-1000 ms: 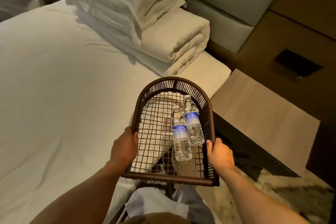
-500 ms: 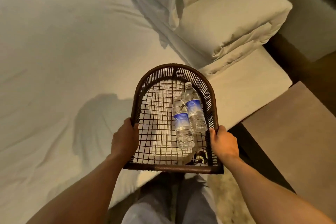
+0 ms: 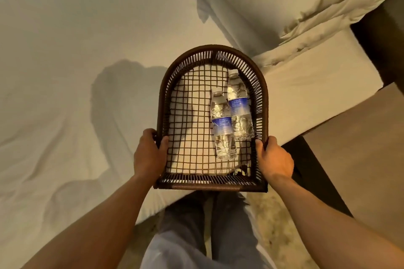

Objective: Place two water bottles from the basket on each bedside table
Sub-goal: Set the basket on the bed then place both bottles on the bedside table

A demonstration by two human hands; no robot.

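A dark brown woven basket (image 3: 213, 52) with an arched far rim hangs over the corner of the bed. My left hand (image 3: 148, 155) grips its left wall and my right hand (image 3: 274, 159) grips its right wall, both near the front. Two clear water bottles with blue labels lie side by side on the open mesh floor at the right: one nearer me (image 3: 223, 124), the other (image 3: 239, 105) slightly farther and touching the right wall. A brown bedside table (image 3: 358, 148) shows at the right edge.
The white bed sheet (image 3: 76, 72) fills the left and centre. A folded white duvet with pillows (image 3: 295, 0) lies at the top right. My legs in grey trousers (image 3: 207, 236) stand on patterned carpet (image 3: 282, 231) between the bed and the table.
The view has tilted further down and towards the bed, so the headboard and most of the bedside table have left the frame. Both hands keep hold of the basket; the bottles stay at its right.
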